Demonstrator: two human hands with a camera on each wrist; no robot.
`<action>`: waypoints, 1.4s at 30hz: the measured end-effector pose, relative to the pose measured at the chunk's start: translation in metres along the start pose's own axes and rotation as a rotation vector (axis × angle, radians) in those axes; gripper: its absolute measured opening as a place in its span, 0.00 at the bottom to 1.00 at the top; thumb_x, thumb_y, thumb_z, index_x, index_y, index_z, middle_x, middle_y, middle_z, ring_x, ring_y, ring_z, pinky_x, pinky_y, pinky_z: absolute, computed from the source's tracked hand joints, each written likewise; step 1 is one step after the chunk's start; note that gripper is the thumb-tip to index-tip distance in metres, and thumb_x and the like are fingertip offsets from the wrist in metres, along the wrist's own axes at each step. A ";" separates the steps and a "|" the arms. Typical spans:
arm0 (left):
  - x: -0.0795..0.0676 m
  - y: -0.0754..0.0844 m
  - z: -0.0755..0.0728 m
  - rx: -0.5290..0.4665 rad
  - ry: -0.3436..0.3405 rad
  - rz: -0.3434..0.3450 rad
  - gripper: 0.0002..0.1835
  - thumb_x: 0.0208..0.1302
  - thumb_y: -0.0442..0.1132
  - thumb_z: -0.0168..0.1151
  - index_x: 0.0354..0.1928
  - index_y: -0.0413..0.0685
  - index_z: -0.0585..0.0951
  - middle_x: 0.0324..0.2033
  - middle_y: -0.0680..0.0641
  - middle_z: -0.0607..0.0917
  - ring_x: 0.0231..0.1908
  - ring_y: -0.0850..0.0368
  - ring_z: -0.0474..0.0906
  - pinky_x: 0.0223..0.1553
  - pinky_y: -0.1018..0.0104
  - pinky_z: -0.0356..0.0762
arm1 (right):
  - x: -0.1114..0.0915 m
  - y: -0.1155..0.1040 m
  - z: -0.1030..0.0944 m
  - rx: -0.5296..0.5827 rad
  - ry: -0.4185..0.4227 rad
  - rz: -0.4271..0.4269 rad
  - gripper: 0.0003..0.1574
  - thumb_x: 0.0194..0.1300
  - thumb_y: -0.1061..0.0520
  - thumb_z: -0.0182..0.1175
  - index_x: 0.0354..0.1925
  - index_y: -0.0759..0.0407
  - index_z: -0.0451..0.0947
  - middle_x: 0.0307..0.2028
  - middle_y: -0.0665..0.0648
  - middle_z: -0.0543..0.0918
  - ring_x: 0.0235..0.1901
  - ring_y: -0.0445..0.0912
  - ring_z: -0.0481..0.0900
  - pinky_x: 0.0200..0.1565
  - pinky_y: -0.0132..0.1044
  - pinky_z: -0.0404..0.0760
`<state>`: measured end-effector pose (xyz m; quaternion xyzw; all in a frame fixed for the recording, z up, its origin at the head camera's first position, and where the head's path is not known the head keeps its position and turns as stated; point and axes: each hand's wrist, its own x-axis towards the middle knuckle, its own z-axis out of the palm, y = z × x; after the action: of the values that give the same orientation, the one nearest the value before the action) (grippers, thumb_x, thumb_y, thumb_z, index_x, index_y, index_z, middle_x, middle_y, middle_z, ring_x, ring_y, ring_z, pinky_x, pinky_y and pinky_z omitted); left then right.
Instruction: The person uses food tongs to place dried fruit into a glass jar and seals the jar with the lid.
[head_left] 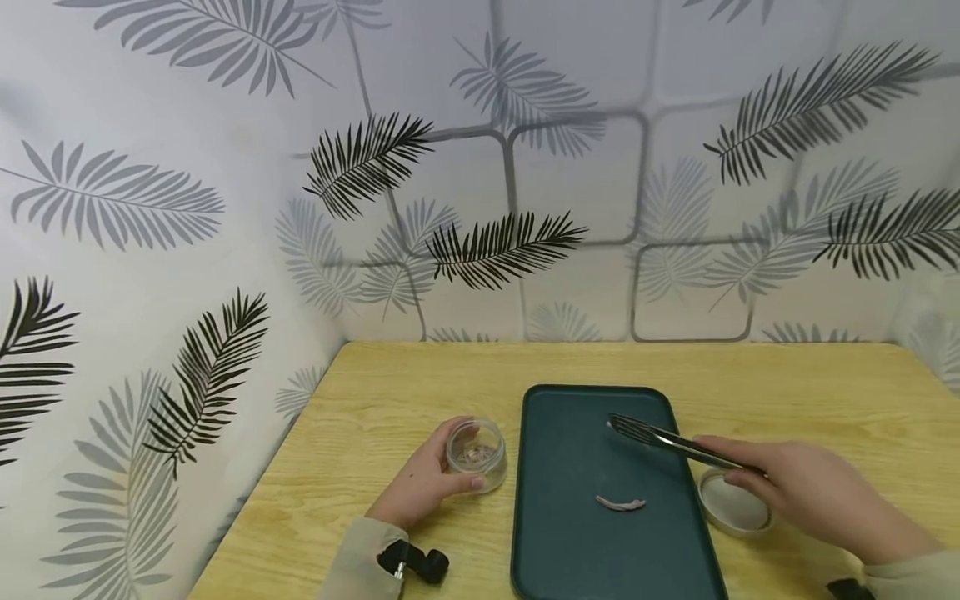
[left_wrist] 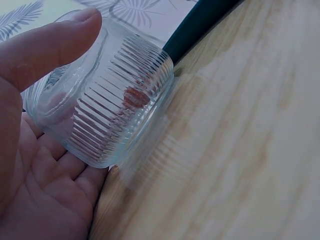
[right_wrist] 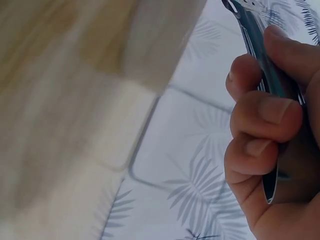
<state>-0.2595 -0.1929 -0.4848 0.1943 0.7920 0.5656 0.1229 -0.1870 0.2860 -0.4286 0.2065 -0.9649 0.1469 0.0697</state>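
My left hand (head_left: 427,482) grips a small clear glass jar (head_left: 495,479) on the table, fingers behind it and thumb across its front. The left wrist view shows the jar's ribbed wall (left_wrist: 100,117) and pinkish-brown bits inside. In my right hand (head_left: 813,487) is a pair of metal tongs (head_left: 686,447), held by the handles with the fingers curled round them. The slotted tips are over the upper part of the dark green tray (head_left: 577,550), with a small pale bit showing beside them. Nearer me on the tray lies a thin, pale pinkish, slightly curved strip (head_left: 621,504).
A round, pale, shallow lid-like piece (head_left: 735,507) lies right of the tray, partly under my right hand. The wooden table (head_left: 420,375) meets a leaf-patterned wall (head_left: 480,183) at the back and another at the left.
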 end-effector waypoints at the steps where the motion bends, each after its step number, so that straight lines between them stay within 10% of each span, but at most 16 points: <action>1: -0.001 0.001 0.000 -0.003 -0.001 -0.002 0.48 0.57 0.45 0.78 0.76 0.58 0.61 0.71 0.50 0.69 0.71 0.54 0.62 0.71 0.50 0.56 | 0.002 -0.003 -0.001 0.007 -0.003 -0.008 0.31 0.67 0.45 0.67 0.67 0.31 0.76 0.36 0.34 0.84 0.15 0.32 0.58 0.22 0.32 0.61; 14: 0.000 0.005 0.002 0.002 0.006 -0.020 0.49 0.56 0.46 0.78 0.77 0.58 0.61 0.71 0.50 0.69 0.72 0.53 0.62 0.71 0.50 0.56 | 0.041 -0.052 -0.004 0.052 -0.019 -0.221 0.35 0.70 0.46 0.63 0.72 0.32 0.69 0.18 0.32 0.64 0.16 0.31 0.58 0.23 0.31 0.62; 25: -0.001 0.007 0.002 0.008 0.011 -0.021 0.49 0.56 0.47 0.78 0.76 0.58 0.61 0.71 0.51 0.70 0.72 0.55 0.62 0.70 0.51 0.57 | 0.077 -0.091 0.006 0.109 0.041 -0.345 0.36 0.70 0.50 0.65 0.72 0.34 0.69 0.39 0.37 0.85 0.25 0.27 0.72 0.26 0.31 0.67; 42: 0.000 0.007 0.004 0.019 0.024 -0.056 0.49 0.57 0.47 0.78 0.76 0.63 0.60 0.68 0.50 0.70 0.69 0.53 0.66 0.69 0.49 0.60 | 0.095 -0.118 0.016 0.125 0.004 -0.371 0.38 0.70 0.48 0.65 0.74 0.36 0.66 0.37 0.38 0.83 0.20 0.28 0.68 0.25 0.31 0.69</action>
<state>-0.2563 -0.1875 -0.4792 0.1665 0.8039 0.5567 0.1273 -0.2249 0.1426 -0.3956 0.3843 -0.8992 0.1917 0.0843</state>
